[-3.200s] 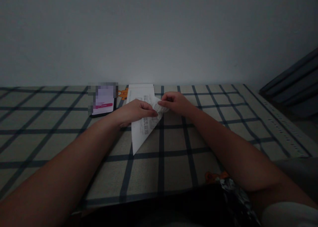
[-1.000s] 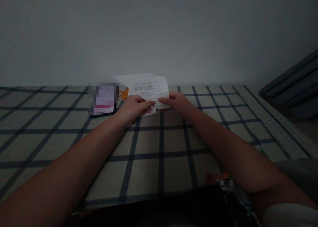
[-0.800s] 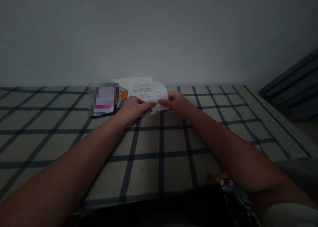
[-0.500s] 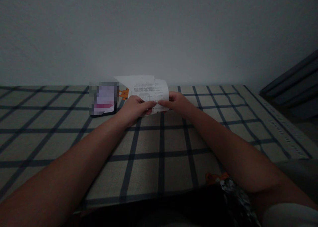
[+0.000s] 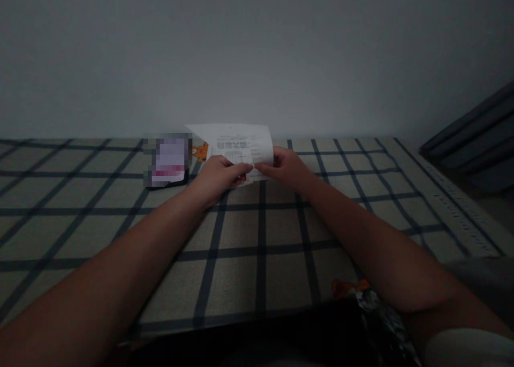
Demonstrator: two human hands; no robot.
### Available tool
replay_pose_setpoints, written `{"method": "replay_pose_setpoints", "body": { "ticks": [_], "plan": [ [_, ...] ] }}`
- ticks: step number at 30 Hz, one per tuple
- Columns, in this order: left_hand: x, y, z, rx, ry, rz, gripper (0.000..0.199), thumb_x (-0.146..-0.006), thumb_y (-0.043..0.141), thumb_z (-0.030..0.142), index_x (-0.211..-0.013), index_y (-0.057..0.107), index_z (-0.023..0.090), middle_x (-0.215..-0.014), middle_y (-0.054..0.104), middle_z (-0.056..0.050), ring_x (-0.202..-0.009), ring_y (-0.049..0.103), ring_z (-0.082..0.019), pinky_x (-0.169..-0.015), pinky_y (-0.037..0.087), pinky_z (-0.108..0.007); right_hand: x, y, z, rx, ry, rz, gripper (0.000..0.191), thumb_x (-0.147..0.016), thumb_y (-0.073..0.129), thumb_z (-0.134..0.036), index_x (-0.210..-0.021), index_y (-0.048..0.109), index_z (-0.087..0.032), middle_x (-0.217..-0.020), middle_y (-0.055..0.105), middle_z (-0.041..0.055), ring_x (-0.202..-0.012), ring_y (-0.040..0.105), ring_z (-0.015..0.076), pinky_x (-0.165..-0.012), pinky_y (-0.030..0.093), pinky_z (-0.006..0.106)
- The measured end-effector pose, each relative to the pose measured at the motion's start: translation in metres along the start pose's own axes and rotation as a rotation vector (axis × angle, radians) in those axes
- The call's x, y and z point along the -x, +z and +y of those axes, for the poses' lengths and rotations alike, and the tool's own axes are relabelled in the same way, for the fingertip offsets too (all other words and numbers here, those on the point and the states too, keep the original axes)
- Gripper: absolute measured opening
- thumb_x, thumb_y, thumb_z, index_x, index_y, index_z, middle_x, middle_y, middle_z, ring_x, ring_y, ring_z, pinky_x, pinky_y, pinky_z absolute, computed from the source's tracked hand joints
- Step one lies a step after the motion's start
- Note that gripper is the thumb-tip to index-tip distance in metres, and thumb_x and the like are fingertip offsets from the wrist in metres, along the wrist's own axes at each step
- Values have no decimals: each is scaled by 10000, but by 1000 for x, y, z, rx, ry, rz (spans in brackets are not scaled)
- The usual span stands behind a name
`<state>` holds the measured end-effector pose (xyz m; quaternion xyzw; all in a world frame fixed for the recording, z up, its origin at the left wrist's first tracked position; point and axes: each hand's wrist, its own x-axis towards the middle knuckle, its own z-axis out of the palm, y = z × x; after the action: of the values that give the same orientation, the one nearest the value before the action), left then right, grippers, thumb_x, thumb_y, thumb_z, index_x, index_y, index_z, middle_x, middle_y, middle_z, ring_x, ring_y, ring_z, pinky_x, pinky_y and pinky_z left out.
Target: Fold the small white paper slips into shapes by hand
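On my feed I'm seeing the left hand (image 5: pixel 217 175) and right hand (image 5: pixel 286 165) both pinching the printed white paper (image 5: pixel 243 137), holding it over the checked cloth (image 5: pixel 236 270), right of the phone (image 5: pixel 170 154).

The head camera faces the wall (image 5: pixel 257 51), angled down.

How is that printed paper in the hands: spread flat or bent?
Bent: the printed paper curves at its right side, held by the left hand and right hand. Whether it's folded underneath, I cannot tell.
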<state>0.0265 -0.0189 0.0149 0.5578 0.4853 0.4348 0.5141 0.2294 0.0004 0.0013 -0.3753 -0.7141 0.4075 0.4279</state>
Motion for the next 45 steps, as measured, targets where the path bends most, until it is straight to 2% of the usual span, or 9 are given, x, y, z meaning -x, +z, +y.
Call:
{"method": "replay_pose_setpoints", "body": {
  "ticks": [4, 7, 13, 21, 25, 33, 37, 41, 45],
  "plan": [
    [0, -1, -1, -14, -9, -3, 195, -664, 823, 311, -716, 746, 139, -652, 685, -62, -554, 567, -136, -513, 434, -234, 1, 0, -1, 23, -40, -17, 348, -802, 767, -413, -1018, 733, -142, -1016, 770, 85, -904, 712, 207, -837, 573, 381],
    [-1, -3, -5, -66, -1, 1, 229, -682, 825, 350, -642, 711, 155, -600, 666, -69, -527, 569, -150, -487, 428, -241, 1, 1, -2, 3, -19, -30, 342, -797, 767, -410, -1013, 729, -148, -1029, 775, 87, -926, 718, 214, -854, 578, 389],
    [1, -3, -2, -67, 27, 11, 209, -671, 828, 336, -669, 718, 159, -589, 675, -54, -501, 560, -136, -469, 429, -222, 1, -1, -4, 10, 27, -44, 348, -792, 776, -406, -1011, 732, -139, -1042, 773, 109, -941, 724, 235, -869, 585, 412],
    [2, -5, -3, -97, 71, -1, 284, -689, 850, 364, -854, 778, 146, -711, 718, -86, -568, 608, -166, -547, 493, -271, 1, -1, -4, 47, 37, -29, 332, -799, 767, -397, -1008, 741, -141, -1052, 773, 104, -939, 715, 223, -855, 581, 400],
    [4, -5, 0, -118, 105, -12, 275, -701, 848, 352, -876, 785, 148, -692, 710, -74, -576, 602, -170, -543, 477, -267, 1, -1, -5, 35, 27, -29, 355, -781, 780, -422, -1001, 746, -146, -1050, 779, 101, -939, 719, 223, -849, 579, 396],
    [3, -5, -1, -60, 89, -3, 291, -678, 845, 312, -911, 782, 149, -808, 748, -85, -618, 606, -158, -577, 474, -261, 2, 0, -4, 2, -4, -43, 398, -785, 787, -476, -1021, 740, -160, -1062, 778, 90, -950, 716, 213, -855, 578, 378],
    [2, 0, 0, 52, 57, -6, 304, -665, 829, 297, -924, 787, 143, -886, 765, -90, -625, 598, -141, -568, 459, -243, 4, 1, -8, 96, -55, -15, 343, -823, 762, -470, -987, 754, -168, -992, 765, 72, -908, 698, 204, -823, 566, 353],
    [3, 2, 2, 94, 18, -11, 259, -666, 825, 294, -862, 771, 133, -774, 724, -67, -570, 550, -115, -517, 410, -222, 5, 1, -10, 125, -105, 13, 331, -841, 748, -459, -983, 760, -160, -971, 764, 68, -880, 698, 199, -802, 562, 341],
    [0, -1, -2, 37, 25, 4, 234, -685, 838, 333, -781, 733, 147, -646, 665, -44, -550, 554, -132, -503, 405, -231, 2, 0, -5, 31, -29, -14, 408, -798, 795, -490, -1036, 753, -161, -1031, 776, 78, -899, 716, 206, -795, 593, 348]
  ]
}}
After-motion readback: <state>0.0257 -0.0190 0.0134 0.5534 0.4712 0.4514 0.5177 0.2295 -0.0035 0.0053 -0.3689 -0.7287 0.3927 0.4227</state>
